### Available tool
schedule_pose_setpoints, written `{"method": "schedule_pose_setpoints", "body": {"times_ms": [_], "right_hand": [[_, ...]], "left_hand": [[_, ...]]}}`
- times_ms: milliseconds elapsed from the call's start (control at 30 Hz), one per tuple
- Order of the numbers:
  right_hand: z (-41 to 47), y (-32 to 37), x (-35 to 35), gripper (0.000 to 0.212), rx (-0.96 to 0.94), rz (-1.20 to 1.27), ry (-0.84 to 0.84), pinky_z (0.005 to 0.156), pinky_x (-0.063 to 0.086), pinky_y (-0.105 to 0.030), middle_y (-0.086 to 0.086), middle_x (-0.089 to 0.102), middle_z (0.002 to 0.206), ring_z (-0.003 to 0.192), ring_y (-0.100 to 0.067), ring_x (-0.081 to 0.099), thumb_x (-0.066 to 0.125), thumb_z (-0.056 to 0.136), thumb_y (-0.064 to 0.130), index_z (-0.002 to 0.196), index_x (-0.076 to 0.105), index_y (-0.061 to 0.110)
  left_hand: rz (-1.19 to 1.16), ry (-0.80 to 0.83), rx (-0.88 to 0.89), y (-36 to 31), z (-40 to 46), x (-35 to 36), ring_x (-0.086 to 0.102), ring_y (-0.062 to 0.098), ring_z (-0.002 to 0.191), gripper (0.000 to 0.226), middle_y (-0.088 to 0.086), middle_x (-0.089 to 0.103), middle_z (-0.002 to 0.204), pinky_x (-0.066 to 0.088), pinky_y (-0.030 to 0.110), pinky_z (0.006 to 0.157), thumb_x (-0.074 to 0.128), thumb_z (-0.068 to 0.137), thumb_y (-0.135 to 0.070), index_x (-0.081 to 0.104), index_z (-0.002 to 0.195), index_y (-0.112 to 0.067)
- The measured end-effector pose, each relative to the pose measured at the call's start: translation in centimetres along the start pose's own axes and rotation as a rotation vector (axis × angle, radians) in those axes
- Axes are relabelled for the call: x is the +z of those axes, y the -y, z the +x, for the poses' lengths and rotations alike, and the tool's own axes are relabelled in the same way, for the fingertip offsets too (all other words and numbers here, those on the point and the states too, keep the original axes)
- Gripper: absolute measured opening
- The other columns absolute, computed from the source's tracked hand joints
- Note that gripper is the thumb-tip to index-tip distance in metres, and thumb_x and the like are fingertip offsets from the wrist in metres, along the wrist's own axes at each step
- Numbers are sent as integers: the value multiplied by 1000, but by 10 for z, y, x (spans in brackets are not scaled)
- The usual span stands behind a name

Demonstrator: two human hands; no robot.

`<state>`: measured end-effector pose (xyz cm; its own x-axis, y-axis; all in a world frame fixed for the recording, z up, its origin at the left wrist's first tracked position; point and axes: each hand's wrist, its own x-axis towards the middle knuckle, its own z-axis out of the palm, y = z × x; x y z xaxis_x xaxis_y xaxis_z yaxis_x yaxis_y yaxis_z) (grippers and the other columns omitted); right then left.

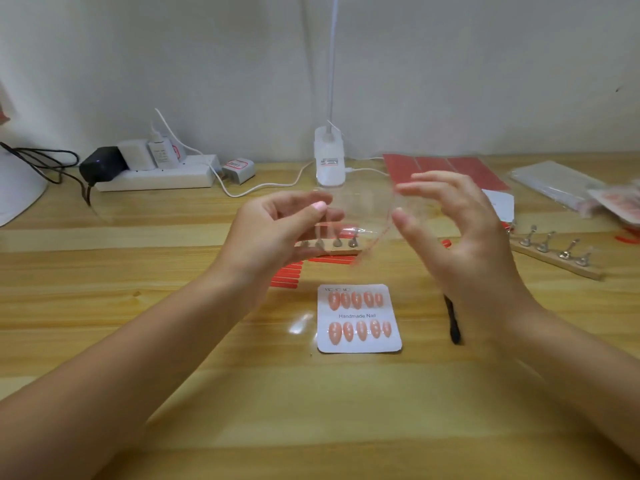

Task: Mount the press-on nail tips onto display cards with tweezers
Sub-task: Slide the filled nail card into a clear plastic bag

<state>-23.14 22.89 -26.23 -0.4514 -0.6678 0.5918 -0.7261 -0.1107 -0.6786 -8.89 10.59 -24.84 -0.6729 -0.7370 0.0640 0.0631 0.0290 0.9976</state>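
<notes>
I see both hands raised above the tabletop [104,341], holding a clear bag [360,216] between them: the left hand [277,230] pinches its left edge with thumb and curled fingers, the right hand [453,230] holds its right side with fingers bent, though blur hides the exact contact. The card [359,318], with ten pink nails [360,331] in two rows, lies flat nearer me than the hands. Just right of the card lies a dark tool [452,320], too blurred to name. Behind the card, partly hidden by the bag and hands, sit a wooden holder [332,245] and red strips [287,275]. A second holder [554,254] lies far right of the card; red sheets [446,168] lie behind it. Well behind the card stand a lamp base [329,157] and, leftward, a power strip [156,174]. Packets [561,183] at far right are cut off.
</notes>
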Motion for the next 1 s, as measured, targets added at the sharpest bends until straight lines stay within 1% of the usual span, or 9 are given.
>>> {"method": "schedule_pose_setpoints", "body": {"times_ms": [67,200,367,567,700,800,900,933,1000], "right_hand": [[-2,1,1,26,190,158,30,83,39,-2,18,54,111,102,12,50,63,85,34,109,55,34],[-8,3,6,32,475,478,141,71,55,-18,0,69,98,91,-7,67,68,75,30,106,60,29],[-11,6,7,32,643,739,256,54,54,-18,-7,74,78,72,-17,72,69,60,28,89,68,15],[-15,9,11,24,628,735,349,52,53,-18,-8,73,74,65,-14,70,69,61,29,80,73,15],[-19,10,12,31,581,656,354,55,54,-20,-5,71,67,65,-15,70,68,57,40,71,74,14],[-20,12,12,27,576,633,324,50,52,-18,-3,70,63,58,-11,67,68,56,43,63,73,18],[-18,13,11,27,584,592,251,46,51,-18,-1,66,58,49,-8,61,67,58,43,59,69,16],[-18,12,10,29,593,572,220,45,51,-18,0,65,55,46,-7,59,67,59,43,60,65,14],[-16,11,9,33,618,536,166,43,49,-18,1,62,51,42,-5,54,66,61,41,64,58,10]], "left_hand": [[-12,11,5,4,-4,-2,70,9,73,10,-2,74,81,55,18,55,59,86,-11,66,91,-16],[-63,-1,11,9,-11,-1,71,12,72,16,1,74,79,52,17,51,66,71,-19,68,87,-16],[-86,-48,15,19,-17,1,71,13,69,21,3,74,75,49,16,48,68,64,-25,70,82,-15],[-53,-50,17,26,-25,6,69,12,61,15,3,72,67,48,17,45,70,62,-31,70,66,-17],[-10,-80,37,26,-28,11,65,13,50,45,5,67,56,47,18,43,72,52,-47,61,63,-5],[-2,-62,43,24,-29,12,64,13,50,36,3,68,58,48,19,43,69,52,-51,70,61,-16],[-50,-51,91,24,-29,8,68,11,64,35,-4,71,75,51,21,47,78,62,-46,69,87,-24],[-50,-78,124,24,-28,5,68,9,75,43,-6,71,83,53,21,53,77,65,-48,62,99,-26],[121,-123,294,21,-29,0,60,2,101,65,-12,64,105,51,18,76,67,62,-60,48,117,-31]]}}
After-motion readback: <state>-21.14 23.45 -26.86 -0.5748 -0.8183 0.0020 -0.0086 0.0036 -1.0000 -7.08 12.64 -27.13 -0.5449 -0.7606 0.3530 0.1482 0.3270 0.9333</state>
